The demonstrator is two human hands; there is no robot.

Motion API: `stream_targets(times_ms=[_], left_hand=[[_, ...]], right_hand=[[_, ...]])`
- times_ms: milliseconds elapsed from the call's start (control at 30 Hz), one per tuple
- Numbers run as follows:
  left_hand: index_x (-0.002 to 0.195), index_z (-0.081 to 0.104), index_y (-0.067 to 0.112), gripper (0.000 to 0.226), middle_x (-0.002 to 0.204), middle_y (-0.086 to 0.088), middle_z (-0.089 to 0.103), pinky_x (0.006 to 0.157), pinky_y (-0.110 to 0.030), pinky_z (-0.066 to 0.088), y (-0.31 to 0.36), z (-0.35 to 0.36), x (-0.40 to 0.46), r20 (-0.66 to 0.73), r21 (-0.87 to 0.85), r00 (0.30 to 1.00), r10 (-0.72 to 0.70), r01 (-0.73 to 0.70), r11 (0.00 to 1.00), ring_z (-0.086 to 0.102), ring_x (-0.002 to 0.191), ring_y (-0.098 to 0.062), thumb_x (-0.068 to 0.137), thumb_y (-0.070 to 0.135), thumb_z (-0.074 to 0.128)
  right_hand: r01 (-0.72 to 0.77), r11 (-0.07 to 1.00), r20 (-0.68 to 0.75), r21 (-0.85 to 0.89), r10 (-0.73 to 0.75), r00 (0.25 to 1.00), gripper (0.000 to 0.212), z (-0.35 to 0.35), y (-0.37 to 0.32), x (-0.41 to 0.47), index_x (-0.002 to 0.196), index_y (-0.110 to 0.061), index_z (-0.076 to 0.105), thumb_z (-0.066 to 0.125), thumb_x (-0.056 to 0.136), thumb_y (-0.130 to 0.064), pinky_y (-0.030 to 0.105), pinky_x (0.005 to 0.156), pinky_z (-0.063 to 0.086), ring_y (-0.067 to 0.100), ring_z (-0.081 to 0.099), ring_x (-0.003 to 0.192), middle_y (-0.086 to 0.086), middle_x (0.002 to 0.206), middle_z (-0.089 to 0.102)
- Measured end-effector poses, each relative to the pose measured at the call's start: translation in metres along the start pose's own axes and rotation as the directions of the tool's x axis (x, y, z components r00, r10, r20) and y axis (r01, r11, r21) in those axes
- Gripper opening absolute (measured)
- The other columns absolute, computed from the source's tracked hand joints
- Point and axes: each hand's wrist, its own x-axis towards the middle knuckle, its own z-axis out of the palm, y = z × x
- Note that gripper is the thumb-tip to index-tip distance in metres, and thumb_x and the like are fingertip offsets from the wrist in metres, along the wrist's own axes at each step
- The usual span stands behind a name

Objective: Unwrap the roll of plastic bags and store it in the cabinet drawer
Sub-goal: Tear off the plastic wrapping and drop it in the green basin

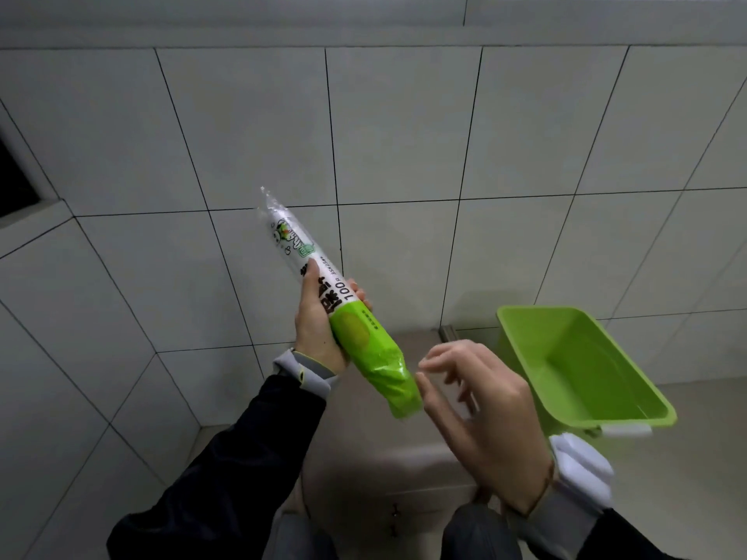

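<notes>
The roll of plastic bags (366,349) is a long tube in a white and green printed wrapper, tilted with its clear sealed end up and to the left and its green end down near the middle of the view. My left hand (319,325) grips it around the middle. My right hand (481,406) hovers just right of the green end, fingers spread and slightly curled, holding nothing; its fingertips are close to the wrapper, and I cannot tell if they touch it. The cabinet (404,458) is below my hands, its drawer front partly hidden by my arms.
A green plastic bin (525,329) sits to the right on the cabinet top, empty inside. White tiled walls (404,127) stand behind and to the left. My knees are at the bottom edge of the view.
</notes>
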Motion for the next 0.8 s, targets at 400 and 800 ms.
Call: stream_targets(times_ms=[400,800], left_hand=[[0.120,0.059,0.009,0.065,0.104,-0.036,0.062,0.072,-0.056,0.054,-0.039,0.009,-0.041,0.252,0.383,0.967,-0.034,-0.067,0.921,0.061,0.085,-0.043,0.079,0.060,0.064],[0.113,0.042,0.024,0.035,0.088,-0.024,0.057,0.063,-0.058,0.050,-0.043,0.003,-0.043,0.518,0.650,0.852,0.081,-0.453,0.611,0.057,0.069,-0.041,0.087,0.034,0.063]], right_hand=[[-0.377,0.864,0.200,0.333,0.326,0.924,0.043,0.017,0.026,0.067,0.132,-0.028,0.051,0.061,0.092,-0.038,0.026,0.071,0.057,0.006,0.064,0.096,-0.011,0.122,0.062],[-0.298,0.856,-0.032,0.422,0.343,0.939,0.035,-0.014,0.015,0.115,0.113,-0.023,0.056,0.071,0.084,-0.038,0.030,0.064,0.056,0.012,0.068,0.085,-0.003,0.095,0.071]])
